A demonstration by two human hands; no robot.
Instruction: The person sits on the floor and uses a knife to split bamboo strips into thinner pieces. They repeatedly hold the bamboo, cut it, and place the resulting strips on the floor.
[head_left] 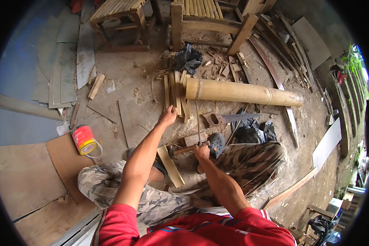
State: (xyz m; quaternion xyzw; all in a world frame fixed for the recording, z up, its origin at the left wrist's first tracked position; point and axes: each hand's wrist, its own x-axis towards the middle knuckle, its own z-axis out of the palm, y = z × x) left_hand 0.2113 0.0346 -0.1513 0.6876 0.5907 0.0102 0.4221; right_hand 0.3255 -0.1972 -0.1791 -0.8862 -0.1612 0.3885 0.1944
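Note:
My left hand (168,116) reaches forward, its fingers closed at the near end of a split bamboo strip (177,90) in a small bundle. More strips lie right beside it, against the cut end of a thick bamboo pole (233,91). My right hand (201,151) is closed around the near end of a long, thin dark metal tool (198,121) that points away toward the pole; whether it is a rod or a blade seen edge-on, I cannot tell. A hammer (183,150) lies by that hand, its head near a flat piece of split bamboo (170,166).
A handsaw (221,119) lies beyond my right foot, near black plastic bags (250,130). On the left stands a red and yellow paint can (84,140). Bamboo-topped wooden benches (209,25) are at the back. Scrap wood (289,45) lines the right.

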